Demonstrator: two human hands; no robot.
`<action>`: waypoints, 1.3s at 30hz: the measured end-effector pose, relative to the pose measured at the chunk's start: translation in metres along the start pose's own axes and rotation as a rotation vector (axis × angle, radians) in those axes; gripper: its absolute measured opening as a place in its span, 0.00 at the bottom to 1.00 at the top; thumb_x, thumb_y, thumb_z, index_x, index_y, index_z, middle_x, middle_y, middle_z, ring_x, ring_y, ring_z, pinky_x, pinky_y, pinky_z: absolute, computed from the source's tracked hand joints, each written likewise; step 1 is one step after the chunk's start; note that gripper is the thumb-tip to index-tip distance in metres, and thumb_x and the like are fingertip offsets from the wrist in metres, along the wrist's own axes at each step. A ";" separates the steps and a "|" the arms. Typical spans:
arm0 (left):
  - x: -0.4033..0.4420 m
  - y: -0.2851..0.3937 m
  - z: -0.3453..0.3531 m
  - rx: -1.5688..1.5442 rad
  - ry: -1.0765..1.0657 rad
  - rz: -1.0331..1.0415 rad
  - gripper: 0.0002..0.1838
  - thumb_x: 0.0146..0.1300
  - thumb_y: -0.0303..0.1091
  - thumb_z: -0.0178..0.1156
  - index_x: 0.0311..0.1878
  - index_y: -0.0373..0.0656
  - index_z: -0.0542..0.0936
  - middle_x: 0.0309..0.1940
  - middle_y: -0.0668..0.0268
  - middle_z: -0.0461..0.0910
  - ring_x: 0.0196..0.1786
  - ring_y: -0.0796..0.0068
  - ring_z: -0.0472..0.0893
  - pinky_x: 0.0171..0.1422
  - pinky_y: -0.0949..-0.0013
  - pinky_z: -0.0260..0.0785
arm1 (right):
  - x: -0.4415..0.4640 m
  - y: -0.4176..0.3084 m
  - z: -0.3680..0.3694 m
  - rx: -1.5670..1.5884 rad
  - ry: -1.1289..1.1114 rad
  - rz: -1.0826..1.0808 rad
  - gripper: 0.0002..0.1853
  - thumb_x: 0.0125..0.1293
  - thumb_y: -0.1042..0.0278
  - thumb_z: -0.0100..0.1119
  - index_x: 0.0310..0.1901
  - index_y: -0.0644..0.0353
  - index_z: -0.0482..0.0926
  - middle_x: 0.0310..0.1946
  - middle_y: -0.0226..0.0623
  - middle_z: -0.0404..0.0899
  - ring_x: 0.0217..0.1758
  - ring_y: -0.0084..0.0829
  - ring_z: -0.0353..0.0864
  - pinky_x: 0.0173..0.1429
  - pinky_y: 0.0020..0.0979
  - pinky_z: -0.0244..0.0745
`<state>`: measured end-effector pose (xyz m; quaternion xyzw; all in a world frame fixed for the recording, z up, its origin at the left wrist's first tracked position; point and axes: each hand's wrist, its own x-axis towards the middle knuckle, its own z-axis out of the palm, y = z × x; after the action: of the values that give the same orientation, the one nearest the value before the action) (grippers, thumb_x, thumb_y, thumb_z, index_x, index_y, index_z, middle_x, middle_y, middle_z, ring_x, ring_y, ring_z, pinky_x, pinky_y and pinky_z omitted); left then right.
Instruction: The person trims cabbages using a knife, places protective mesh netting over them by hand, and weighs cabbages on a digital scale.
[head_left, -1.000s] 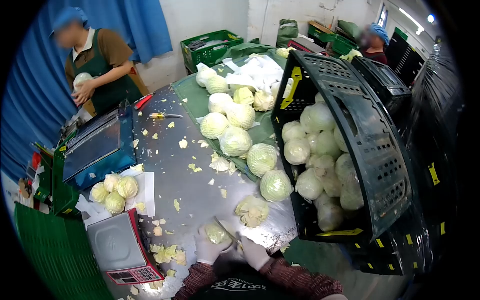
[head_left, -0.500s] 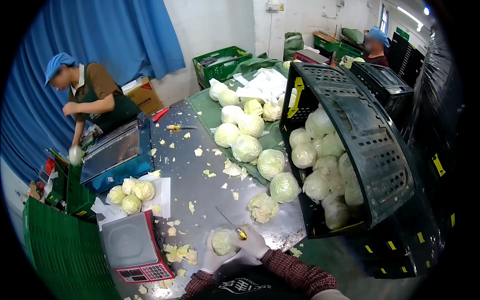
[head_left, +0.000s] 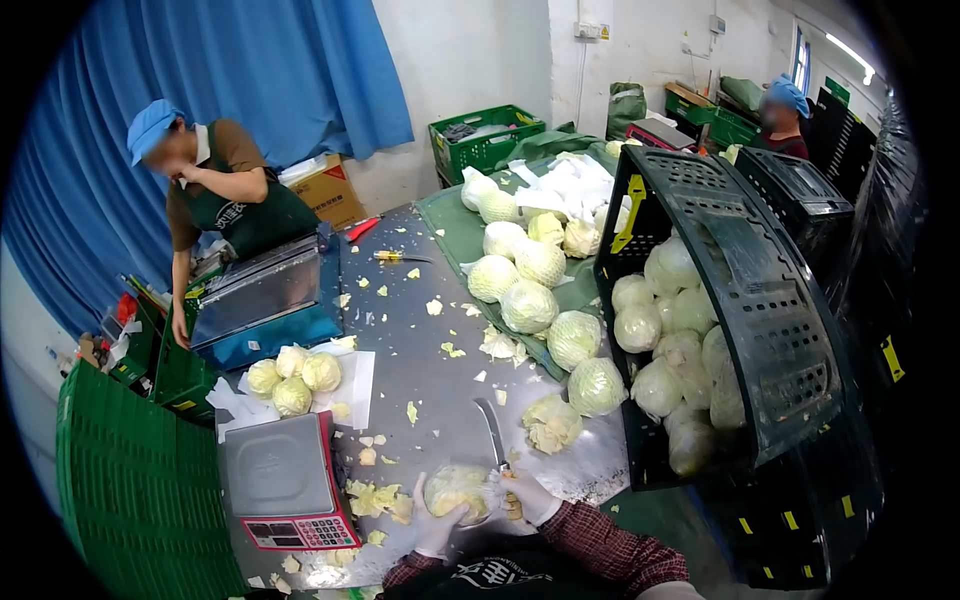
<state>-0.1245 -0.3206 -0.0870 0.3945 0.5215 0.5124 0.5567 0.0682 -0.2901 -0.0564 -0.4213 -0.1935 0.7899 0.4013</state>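
Note:
My gloved left hand (head_left: 434, 522) is closed around the side of a cabbage (head_left: 457, 494) near the table's front edge. Pale cut or torn leaf shows on the cabbage's near side. In my gloved right hand (head_left: 530, 498) is the handle of a knife (head_left: 491, 430), its curved blade pointing away from me, just beyond the cabbage. A leafy loose cabbage (head_left: 552, 423) sits on the metal table (head_left: 420, 345) to the right. Leaf trimmings (head_left: 378, 499) lie left of my hands.
A red scale (head_left: 275, 470) and several small cabbages (head_left: 292, 395) on paper are at left. Netted cabbages (head_left: 528, 306) line the green cloth. A tipped black crate (head_left: 745, 300) holds wrapped cabbages at right. Another knife (head_left: 390, 256) lies further back. A co-worker (head_left: 225, 190) stands far left.
The knife has turned, so its blade shows broadside and points more directly away. More of the cabbage's pale side is showing. The co-worker at left has raised a hand towards the face.

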 end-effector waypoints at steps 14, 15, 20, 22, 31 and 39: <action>0.056 -0.014 -0.003 -0.760 -0.496 -0.248 0.50 0.51 0.64 0.59 0.71 0.43 0.55 0.67 0.53 0.62 0.67 0.55 0.66 0.72 0.53 0.59 | -0.043 -0.057 0.064 0.800 -0.815 -0.087 0.13 0.54 0.71 0.52 0.41 0.67 0.72 0.35 0.43 0.75 0.29 0.31 0.75 0.31 0.30 0.73; 0.053 -0.015 0.003 -0.752 -0.454 -0.221 0.49 0.52 0.64 0.59 0.70 0.42 0.55 0.67 0.54 0.62 0.67 0.55 0.66 0.72 0.53 0.59 | -0.056 -0.062 0.067 0.738 -0.489 -0.084 0.12 0.53 0.70 0.53 0.38 0.67 0.70 0.30 0.44 0.74 0.24 0.31 0.74 0.25 0.30 0.70; 0.050 0.052 0.032 -0.909 -0.391 -0.048 0.46 0.55 0.62 0.58 0.69 0.41 0.57 0.65 0.55 0.64 0.65 0.58 0.68 0.70 0.54 0.61 | -0.062 -0.108 0.056 0.824 -0.502 -0.333 0.04 0.51 0.70 0.47 0.28 0.59 0.68 0.23 0.36 0.69 0.18 0.27 0.65 0.22 0.28 0.64; 0.051 0.073 0.038 -0.934 -0.397 -0.006 0.45 0.56 0.61 0.57 0.68 0.41 0.58 0.65 0.55 0.65 0.64 0.58 0.68 0.69 0.54 0.62 | -0.049 -0.113 0.031 0.612 -0.586 -0.419 0.02 0.50 0.72 0.45 0.24 0.58 0.67 0.19 0.31 0.67 0.15 0.25 0.62 0.23 0.26 0.64; 0.040 0.122 0.044 -1.029 -0.438 0.099 0.39 0.61 0.58 0.55 0.66 0.39 0.61 0.62 0.58 0.68 0.62 0.62 0.71 0.65 0.56 0.66 | 0.024 -0.005 -0.048 0.212 0.224 -0.102 0.06 0.55 0.66 0.53 0.27 0.56 0.69 0.20 0.31 0.69 0.20 0.27 0.71 0.25 0.29 0.67; 0.053 0.088 0.007 -0.613 -0.260 -0.042 0.43 0.61 0.60 0.55 0.69 0.40 0.55 0.64 0.55 0.65 0.65 0.58 0.69 0.68 0.55 0.65 | -0.008 -0.076 -0.008 -0.203 0.242 -0.579 0.20 0.61 0.60 0.61 0.52 0.60 0.73 0.36 0.31 0.77 0.27 0.19 0.74 0.29 0.18 0.69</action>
<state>-0.1349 -0.2533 -0.0098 0.2596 0.2757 0.5792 0.7218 0.1131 -0.2510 -0.0082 -0.4776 -0.3339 0.5638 0.5853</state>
